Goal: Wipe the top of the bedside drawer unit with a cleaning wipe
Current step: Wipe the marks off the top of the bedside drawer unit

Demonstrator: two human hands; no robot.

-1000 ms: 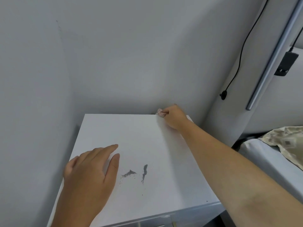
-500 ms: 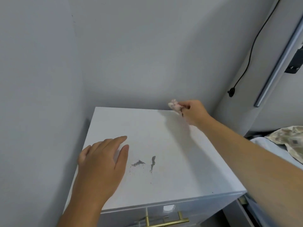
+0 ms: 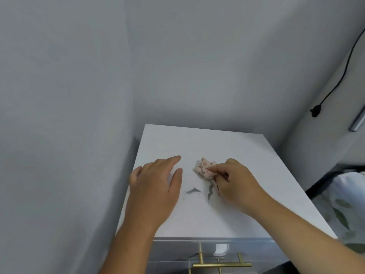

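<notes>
The white top of the bedside drawer unit [image 3: 213,143] fills the middle of the head view, tucked into a wall corner. Two grey smudges [image 3: 199,191] mark its front middle. My right hand [image 3: 237,180] is shut on a crumpled wipe [image 3: 204,168], white with reddish stains, pressed on the top just behind the right smudge. My left hand [image 3: 156,186] lies flat, fingers apart, on the left part of the top beside the smudges.
Grey walls close in on the left and behind. A drawer front with a brass handle [image 3: 221,265] shows below the top. A black cable [image 3: 335,84] hangs on the right wall, beside a metal rail [image 3: 357,123]. Patterned bedding [image 3: 345,206] lies at the right.
My right hand has carried the wipe from the back right corner forward to the middle, next to the smudges. The view has shifted rightward and down. My left hand stayed flat.
</notes>
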